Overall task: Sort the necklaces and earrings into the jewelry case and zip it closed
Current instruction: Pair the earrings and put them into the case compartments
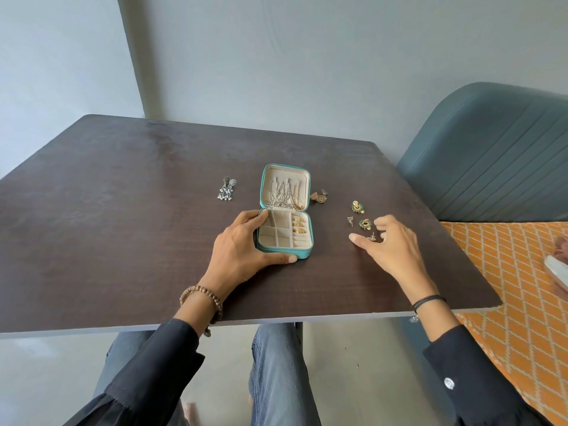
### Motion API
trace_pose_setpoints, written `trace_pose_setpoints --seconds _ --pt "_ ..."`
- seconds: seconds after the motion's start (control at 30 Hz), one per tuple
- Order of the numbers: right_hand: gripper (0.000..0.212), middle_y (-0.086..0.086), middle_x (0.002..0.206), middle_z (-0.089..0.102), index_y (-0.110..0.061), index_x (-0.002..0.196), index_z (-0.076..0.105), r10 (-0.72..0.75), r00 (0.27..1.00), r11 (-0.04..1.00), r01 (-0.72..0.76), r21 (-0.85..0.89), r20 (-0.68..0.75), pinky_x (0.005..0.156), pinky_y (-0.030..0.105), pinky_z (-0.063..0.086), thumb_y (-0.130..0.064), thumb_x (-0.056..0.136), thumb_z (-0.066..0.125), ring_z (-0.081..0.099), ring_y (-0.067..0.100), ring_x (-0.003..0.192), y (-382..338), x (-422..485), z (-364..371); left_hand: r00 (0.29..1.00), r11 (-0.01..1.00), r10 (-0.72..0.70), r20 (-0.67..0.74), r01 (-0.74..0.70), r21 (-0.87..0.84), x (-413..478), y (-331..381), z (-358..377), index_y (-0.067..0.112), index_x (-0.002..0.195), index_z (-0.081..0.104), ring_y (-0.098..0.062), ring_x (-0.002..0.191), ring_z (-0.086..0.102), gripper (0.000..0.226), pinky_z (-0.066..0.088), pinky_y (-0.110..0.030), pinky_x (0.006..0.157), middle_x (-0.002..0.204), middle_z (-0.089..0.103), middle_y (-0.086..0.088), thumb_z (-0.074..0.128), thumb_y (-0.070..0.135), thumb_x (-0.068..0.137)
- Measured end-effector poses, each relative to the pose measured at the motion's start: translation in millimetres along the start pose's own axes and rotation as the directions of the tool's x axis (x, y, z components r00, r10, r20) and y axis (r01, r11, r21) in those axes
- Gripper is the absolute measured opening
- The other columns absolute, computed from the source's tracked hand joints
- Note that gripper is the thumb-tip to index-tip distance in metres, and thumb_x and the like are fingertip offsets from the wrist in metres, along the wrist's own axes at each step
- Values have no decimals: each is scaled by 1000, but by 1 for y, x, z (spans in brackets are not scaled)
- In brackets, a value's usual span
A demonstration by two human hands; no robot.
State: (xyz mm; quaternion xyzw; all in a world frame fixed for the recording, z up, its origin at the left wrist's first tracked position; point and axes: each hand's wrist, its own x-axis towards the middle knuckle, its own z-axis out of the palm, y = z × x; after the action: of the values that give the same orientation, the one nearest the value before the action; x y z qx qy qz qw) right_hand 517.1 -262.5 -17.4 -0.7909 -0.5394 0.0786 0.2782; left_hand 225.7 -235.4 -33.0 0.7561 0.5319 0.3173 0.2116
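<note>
A small teal jewelry case (304, 253) lies open in the middle of the dark table (123, 210). Necklaces (284, 193) hang in its raised lid, and gold rings (298, 224) sit in the base's right-hand slots. My left hand (242, 250) grips the base's left and front edges. My right hand (390, 244) hovers over small stud earrings (372, 238) at the right, fingers loosely spread, thumb on the table. Two green-and-gold earrings (357, 206) (365, 223) lie just beyond it. Silver dangle earrings (227, 189) lie left of the case, gold ones (319, 196) right of the lid.
A blue-grey padded chair (491, 155) stands at the table's right, beside an orange patterned cloth (507, 272). A tiny stud (349, 220) lies near the green earrings. The table's near edge (276, 321) runs above my knees.
</note>
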Motion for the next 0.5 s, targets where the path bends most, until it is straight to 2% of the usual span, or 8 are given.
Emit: trace_pose_setpoints --seconds 0.1,0.2,0.3,0.4,0.5 --pt "25 5 107 75 -10 112 69 -69 998 987 67 143 10 90 27 54 -11 87 74 70 16 91 2 5 -4 1000 1000 -4 2 4 -2 0 0 0 23 152 45 -7 131 49 110 41 -26 102 147 47 14 82 71 60" --pt "30 -2 100 77 -14 110 70 -85 996 964 74 255 33 90 33 59 4 91 57 73 7 91 8 14 -6 1000 1000 -7 -6 7 -3 0 0 0 24 151 46 -5 131 49 109 40 -26 103 146 47 16 82 71 59" --pt "33 2 106 76 -12 113 69 -61 997 930 40 366 45 77 28 60 6 97 48 73 9 98 13 18 -8 1000 1000 -7 -9 7 -8 1 -1 1 25 151 47 -5 130 50 110 41 -27 103 146 48 17 81 72 58" --pt "26 3 103 77 -15 108 71 -68 997 913 51 405 28 75 21 59 -2 101 49 75 12 96 17 23 -9 1000 1000 -10 -7 10 -4 1 -2 2 25 151 47 -5 130 50 111 41 -28 105 146 48 17 80 74 56" --pt "18 -3 92 78 -22 98 74 -79 997 949 81 306 -19 83 33 60 -12 97 59 75 12 88 18 32 -7 1000 1000 -11 -6 11 -7 1 -1 1 26 151 46 -5 130 49 111 41 -28 104 146 47 17 80 74 56"
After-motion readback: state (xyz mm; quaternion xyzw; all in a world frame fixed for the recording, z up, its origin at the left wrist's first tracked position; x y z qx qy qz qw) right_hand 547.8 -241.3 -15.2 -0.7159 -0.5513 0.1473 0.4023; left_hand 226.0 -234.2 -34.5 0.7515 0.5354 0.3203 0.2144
